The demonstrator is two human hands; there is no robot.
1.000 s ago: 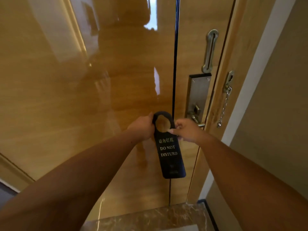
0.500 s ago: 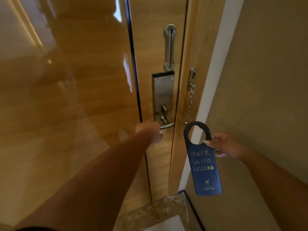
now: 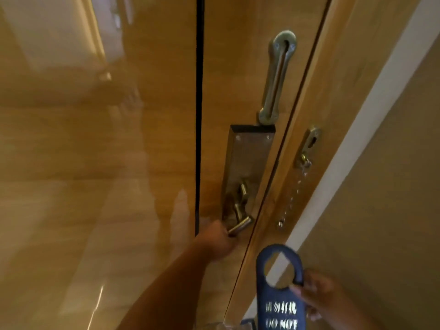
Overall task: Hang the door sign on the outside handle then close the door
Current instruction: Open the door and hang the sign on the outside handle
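Note:
A dark blue door sign [image 3: 281,303] with a round hole and light lettering hangs upright at the bottom right, pinched at its right edge by my right hand [image 3: 319,298]. My left hand [image 3: 215,241] is wrapped around the silver lever of the inside door handle [image 3: 240,226], which juts from a metal lock plate [image 3: 247,160] on the glossy wooden door [image 3: 95,163]. The door sits in its frame [image 3: 316,110], with only a thin dark gap along that edge. The outside handle is hidden from view.
A slotted metal chain-guard track [image 3: 277,77] is fixed to the door above the lock plate. A security chain [image 3: 295,186] hangs loose from its bracket on the frame. A beige wall [image 3: 392,186] fills the right side. A strip of marble floor [image 3: 221,326] shows at the bottom.
My right hand carried the sign away from the door to the lower right. My left hand let go of the sign and took hold of the lever. The view moved closer to the lock.

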